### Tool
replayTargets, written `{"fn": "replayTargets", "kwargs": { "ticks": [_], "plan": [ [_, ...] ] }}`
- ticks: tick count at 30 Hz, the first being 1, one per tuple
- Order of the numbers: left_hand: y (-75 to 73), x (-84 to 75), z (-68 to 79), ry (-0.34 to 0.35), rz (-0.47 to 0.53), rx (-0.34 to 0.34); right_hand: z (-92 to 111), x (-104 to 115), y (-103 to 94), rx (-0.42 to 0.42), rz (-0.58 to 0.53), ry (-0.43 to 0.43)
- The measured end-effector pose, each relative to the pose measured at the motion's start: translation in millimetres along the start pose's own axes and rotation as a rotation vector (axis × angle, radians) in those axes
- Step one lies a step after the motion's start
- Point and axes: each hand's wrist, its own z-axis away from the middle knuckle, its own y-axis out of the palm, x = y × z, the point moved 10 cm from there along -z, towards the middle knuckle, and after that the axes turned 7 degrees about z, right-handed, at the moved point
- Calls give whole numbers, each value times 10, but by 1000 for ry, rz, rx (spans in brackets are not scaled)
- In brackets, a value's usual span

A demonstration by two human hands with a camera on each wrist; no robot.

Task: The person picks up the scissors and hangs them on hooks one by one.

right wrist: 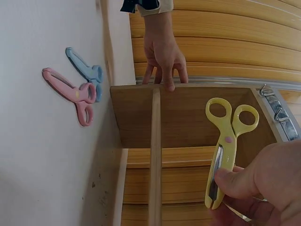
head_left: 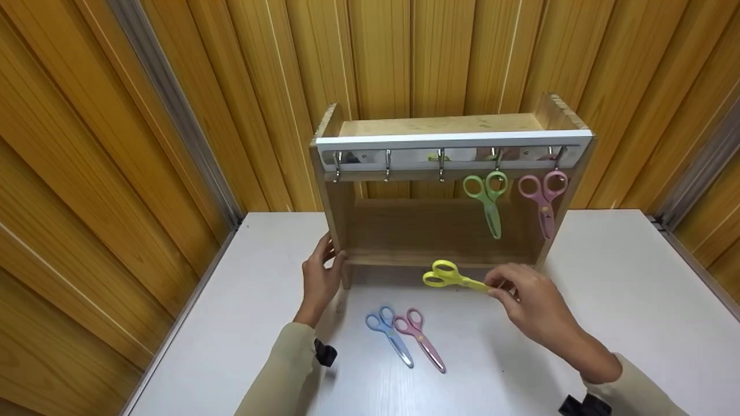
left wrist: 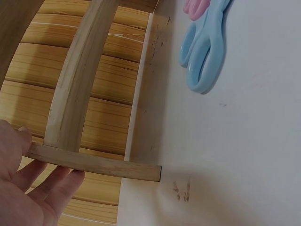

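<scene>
Yellow scissors (head_left: 454, 277) are pinched by the blades in my right hand (head_left: 535, 300), handles pointing left, in front of the wooden rack (head_left: 439, 257). In the right wrist view the yellow scissors (right wrist: 228, 136) show both finger loops free. My left hand (head_left: 321, 280) grips the rack's left side panel (head_left: 334, 225) near its lower end; the left wrist view shows its fingers (left wrist: 61, 186) around the panel's edge. Blue scissors (head_left: 390, 335) and pink scissors (head_left: 421, 340) lie side by side on the table. Green scissors (head_left: 490, 202) and another pink pair (head_left: 543, 202) hang from the rack's right hooks.
A metal hook rail (head_left: 462, 151) runs along the rack's upper front; three hooks on its left hold nothing. The rack stands on a white table (head_left: 231, 346), with wood-panelled walls (head_left: 381, 58) behind and at both sides.
</scene>
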Motion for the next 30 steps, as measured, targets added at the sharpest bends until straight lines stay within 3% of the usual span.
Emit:
{"fn": "replayTargets", "kwargs": {
  "ticks": [7,17,30],
  "plan": [
    [3,41,13,-14,13,-2,-164,132,-159,-89,-91,-20],
    [-4,16,-2,-11,4,8,-381,149,-250,-116,-234,99],
    [-5,6,-4,9,3,-1,-508,143,-56,-191,-463,240]
  ]
}}
